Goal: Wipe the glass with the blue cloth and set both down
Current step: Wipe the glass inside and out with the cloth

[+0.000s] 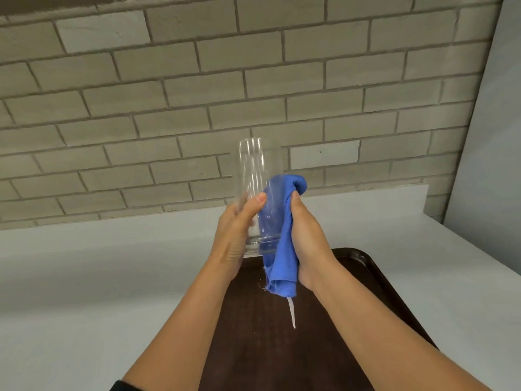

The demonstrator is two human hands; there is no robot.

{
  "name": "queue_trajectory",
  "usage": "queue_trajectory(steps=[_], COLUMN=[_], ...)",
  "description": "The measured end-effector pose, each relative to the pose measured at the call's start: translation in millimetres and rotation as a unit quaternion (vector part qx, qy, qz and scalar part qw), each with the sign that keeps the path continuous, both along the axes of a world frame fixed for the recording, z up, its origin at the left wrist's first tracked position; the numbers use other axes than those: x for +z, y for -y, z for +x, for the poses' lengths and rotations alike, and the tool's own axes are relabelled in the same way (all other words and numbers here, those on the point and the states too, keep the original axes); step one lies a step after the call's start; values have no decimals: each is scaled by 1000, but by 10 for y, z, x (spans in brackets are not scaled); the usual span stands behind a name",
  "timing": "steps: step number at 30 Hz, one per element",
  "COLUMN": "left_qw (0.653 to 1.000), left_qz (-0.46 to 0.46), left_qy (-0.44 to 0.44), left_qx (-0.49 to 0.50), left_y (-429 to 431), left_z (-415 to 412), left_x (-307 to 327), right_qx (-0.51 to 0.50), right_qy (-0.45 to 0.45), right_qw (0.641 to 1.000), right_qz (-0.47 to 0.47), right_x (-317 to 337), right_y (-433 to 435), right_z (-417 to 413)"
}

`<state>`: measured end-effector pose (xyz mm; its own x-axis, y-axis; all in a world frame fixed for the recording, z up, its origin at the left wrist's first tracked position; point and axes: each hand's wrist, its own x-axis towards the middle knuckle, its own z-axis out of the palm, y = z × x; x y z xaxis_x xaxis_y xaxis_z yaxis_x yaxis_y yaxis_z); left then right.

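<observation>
A tall clear glass (253, 170) is held upright in the air above the far end of a dark brown tray (375, 275). My left hand (236, 232) grips its lower half from the left, thumb across the front. My right hand (307, 238) holds a bunched blue cloth (282, 249) pressed against the right side of the glass. The cloth hangs down past the base of the glass, with a white tag dangling below it. The fingers behind the glass and cloth are hidden.
The tray lies on a pale grey counter (84, 277). A grey brick wall (197, 94) rises behind the counter, and a plain pale panel (490, 136) stands at the right.
</observation>
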<state>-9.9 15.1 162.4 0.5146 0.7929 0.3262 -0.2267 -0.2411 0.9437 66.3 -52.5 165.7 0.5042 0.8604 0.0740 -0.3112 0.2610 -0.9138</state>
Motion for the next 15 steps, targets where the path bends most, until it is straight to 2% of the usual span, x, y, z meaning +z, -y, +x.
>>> queue_trajectory(steps=[3,5,7,12,15], left_qw=[988,975,969,981,991], left_qz=[81,109,127,59,-18], left_qy=[-75,-80,-85,-98,-65], left_qx=[112,174,194,155,116], left_y=[26,54,137,191,152], left_z=[91,120,140,138,56], left_x=[104,144,119,1,-2], right_qx=[-34,-54,-85,-95,-65], right_qy=[7,22,68,183,228], right_qw=[999,998,994,977,967], right_qz=[5,1,8,48,89], right_x=[37,35,19,-131,-170], right_y=[1,12,16,101,171], right_z=[66,82,64,-86,-186])
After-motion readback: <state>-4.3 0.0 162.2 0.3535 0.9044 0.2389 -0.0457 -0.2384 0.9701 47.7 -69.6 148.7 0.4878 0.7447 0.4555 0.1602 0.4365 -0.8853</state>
